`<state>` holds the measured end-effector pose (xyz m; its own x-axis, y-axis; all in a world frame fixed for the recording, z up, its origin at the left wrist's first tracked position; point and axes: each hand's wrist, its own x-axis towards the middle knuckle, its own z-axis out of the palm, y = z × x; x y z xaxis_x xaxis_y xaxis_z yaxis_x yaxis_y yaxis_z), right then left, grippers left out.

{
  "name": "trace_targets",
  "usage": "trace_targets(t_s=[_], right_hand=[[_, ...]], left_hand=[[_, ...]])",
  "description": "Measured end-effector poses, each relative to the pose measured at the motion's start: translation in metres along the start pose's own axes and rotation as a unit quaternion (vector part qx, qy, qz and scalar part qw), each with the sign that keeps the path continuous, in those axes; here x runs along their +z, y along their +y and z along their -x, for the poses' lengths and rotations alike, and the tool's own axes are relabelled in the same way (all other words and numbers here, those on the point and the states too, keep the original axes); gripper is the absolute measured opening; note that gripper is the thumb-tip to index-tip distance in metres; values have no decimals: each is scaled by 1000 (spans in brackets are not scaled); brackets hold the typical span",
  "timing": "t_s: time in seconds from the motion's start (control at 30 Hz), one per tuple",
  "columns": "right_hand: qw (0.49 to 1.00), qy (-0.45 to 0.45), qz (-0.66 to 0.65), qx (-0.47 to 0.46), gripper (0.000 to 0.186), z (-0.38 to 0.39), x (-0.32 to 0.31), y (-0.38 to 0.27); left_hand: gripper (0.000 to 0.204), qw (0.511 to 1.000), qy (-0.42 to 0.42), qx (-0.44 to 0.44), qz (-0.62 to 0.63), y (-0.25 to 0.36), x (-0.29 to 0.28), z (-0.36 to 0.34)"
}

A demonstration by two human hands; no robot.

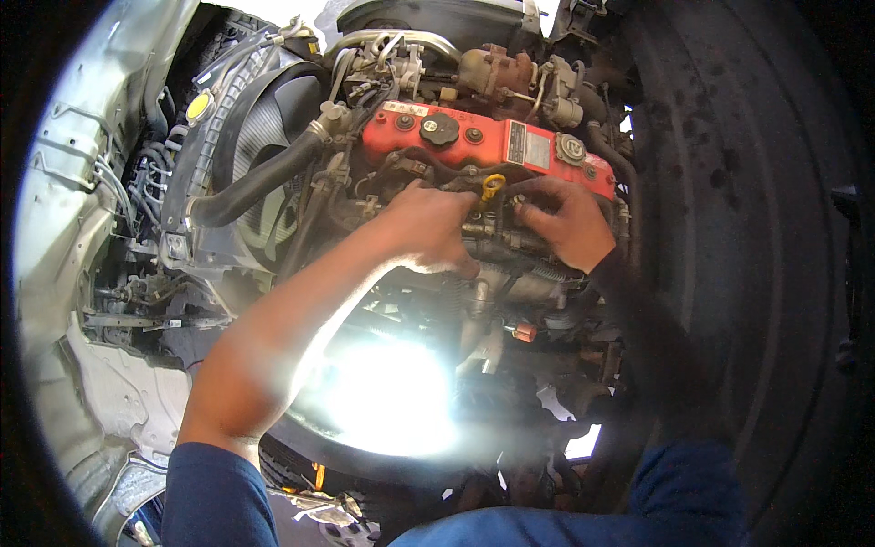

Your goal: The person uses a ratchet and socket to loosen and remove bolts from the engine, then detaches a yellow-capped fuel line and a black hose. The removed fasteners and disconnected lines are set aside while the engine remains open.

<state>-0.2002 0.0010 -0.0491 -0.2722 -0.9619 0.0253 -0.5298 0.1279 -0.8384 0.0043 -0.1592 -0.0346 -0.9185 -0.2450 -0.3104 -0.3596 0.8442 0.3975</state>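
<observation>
My left hand reaches over the side of the engine, below the red valve cover. Its index finger and thumb are spread apart, and the other fingertips are hidden among hoses and metal parts. Just right of it stands a yellow dipstick handle. My right hand is on the other side of that handle, with thumb and fingers pinched together. A small pale metal piece shows at those fingertips; its exact kind is too small to tell.
A black radiator hose runs past the fan shroud at the left. The black oil filler cap tops the cover. Behind it sits a rusty turbo housing. Bright light glares below my left forearm. A large dark panel borders the right side.
</observation>
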Motion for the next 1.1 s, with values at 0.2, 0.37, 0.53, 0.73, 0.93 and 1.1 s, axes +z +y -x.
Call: trace_targets(t_s=[0.2, 0.37, 0.53, 0.73, 0.93, 1.1], right_hand=[[995, -80, 58, -27, 31, -23, -10, -2], [989, -90, 68, -97, 34, -25, -6, -5], [945, -41, 231, -230, 32, -26, 1, -3], [982, -86, 119, -116, 36, -24, -2, 2], [979, -180, 89, -31, 34, -46, -16, -8], [968, -209, 139, -2, 37, -63, -25, -22]], left_hand=[[87, 1000, -20, -11, 5, 1, -6, -6], [87, 999, -21, -9, 39, 0, -7, -8], [80, 998, -3, -9, 57, 2, -10, -3], [64, 997, -33, -40, 65, 11, -20, 2], [63, 996, -11, -30, 79, 8, -18, 1], [63, 996, 6, -18, 88, 4, -15, 0]])
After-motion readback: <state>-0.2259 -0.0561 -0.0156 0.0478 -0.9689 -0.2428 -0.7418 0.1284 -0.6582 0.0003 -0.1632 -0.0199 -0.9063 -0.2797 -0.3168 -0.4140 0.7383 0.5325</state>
